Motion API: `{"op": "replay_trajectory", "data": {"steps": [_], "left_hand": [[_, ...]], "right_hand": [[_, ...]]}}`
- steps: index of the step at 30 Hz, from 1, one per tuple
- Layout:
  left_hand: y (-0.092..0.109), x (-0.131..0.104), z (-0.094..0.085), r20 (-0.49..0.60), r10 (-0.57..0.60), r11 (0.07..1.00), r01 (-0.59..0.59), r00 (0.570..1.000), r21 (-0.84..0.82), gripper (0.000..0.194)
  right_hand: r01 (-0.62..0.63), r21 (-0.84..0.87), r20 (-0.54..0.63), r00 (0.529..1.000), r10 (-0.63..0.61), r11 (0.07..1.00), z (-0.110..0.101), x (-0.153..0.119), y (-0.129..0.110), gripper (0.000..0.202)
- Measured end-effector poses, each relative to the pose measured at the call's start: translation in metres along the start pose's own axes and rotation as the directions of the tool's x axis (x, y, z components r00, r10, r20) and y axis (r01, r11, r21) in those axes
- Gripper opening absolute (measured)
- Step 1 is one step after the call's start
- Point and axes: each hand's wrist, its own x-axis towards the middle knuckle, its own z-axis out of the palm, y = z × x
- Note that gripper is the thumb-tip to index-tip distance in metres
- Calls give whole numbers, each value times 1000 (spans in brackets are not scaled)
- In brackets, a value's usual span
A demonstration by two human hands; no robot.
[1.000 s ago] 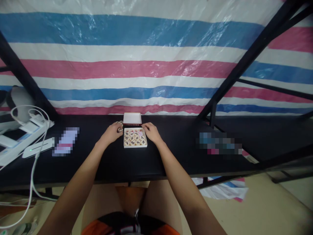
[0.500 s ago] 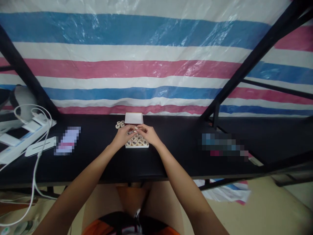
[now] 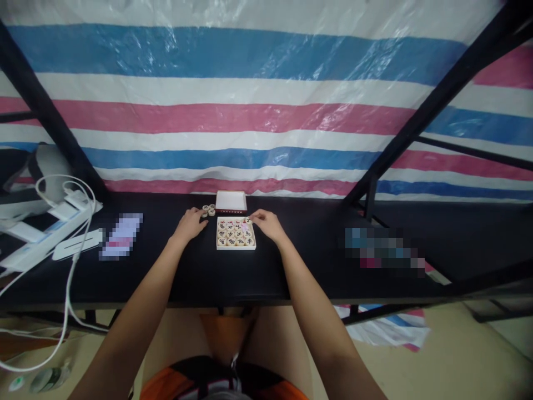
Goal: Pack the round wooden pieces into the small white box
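A white box (image 3: 236, 248) on the black table holds rows of round pieces (image 3: 240, 234) with dark characters. My right hand (image 3: 267, 223) is at the box's back right corner, its fingertips closed on a round piece (image 3: 249, 221). To the left of the box, my left hand (image 3: 190, 223) reaches toward a small group of round pieces (image 3: 211, 211), fingers apart near the leftmost one. Whether it touches that piece is hard to tell. Behind the box lies a lid (image 3: 231, 201), white inside with a dark red edge.
On the black table (image 3: 200, 283), a blurred phone-like item (image 3: 121, 238), a white flat object (image 3: 79, 244) and white cables (image 3: 69, 272) lie left. Blurred items (image 3: 383, 247) lie right. Black metal posts and a striped sheet (image 3: 233, 119) stand behind.
My hands were together over the box and have moved apart. The left one went left to the loose pieces, the right one to the box's back right corner. More of the box now shows.
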Motion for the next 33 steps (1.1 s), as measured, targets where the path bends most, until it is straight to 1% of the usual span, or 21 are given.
{"op": "replay_trajectory", "data": {"steps": [4,9,13,16,21,25,27,29,31,33], "left_hand": [[4,0,-1,15,-19,999,19,1000,41,38],[9,-2,-7,14,-56,998,56,998,43,30],[13,-3,-10,22,-89,994,88,996,59,24],[16,-3,-10,13,-79,994,78,997,74,22],[16,-3,-7,17,-74,995,72,997,72,23],[17,-3,-8,21,-56,998,55,998,42,22],[19,-3,-9,-10,-34,999,34,999,12,21],[24,-3,-9,-67,-3,998,-2,998,-70,21],[30,-2,-7,-100,60,977,-79,993,-198,21],[36,-1,-2,-88,141,941,-161,986,-299,22]], "right_hand": [[39,-14,42,998,-39,999,2,-1,-1,19],[136,-83,104,986,-127,987,4,-1,2,17],[155,-79,112,983,-145,985,5,-1,2,16],[167,-67,123,980,-158,984,5,-2,0,15],[172,-88,118,980,-161,981,5,-3,-3,14],[173,-150,63,984,-165,973,9,-1,2,21],[164,-167,48,986,-159,972,11,1,5,21],[158,-167,53,987,-151,973,12,1,7,20],[157,-160,62,987,-149,975,13,1,7,19],[156,-155,65,987,-148,975,13,1,6,19]]}}
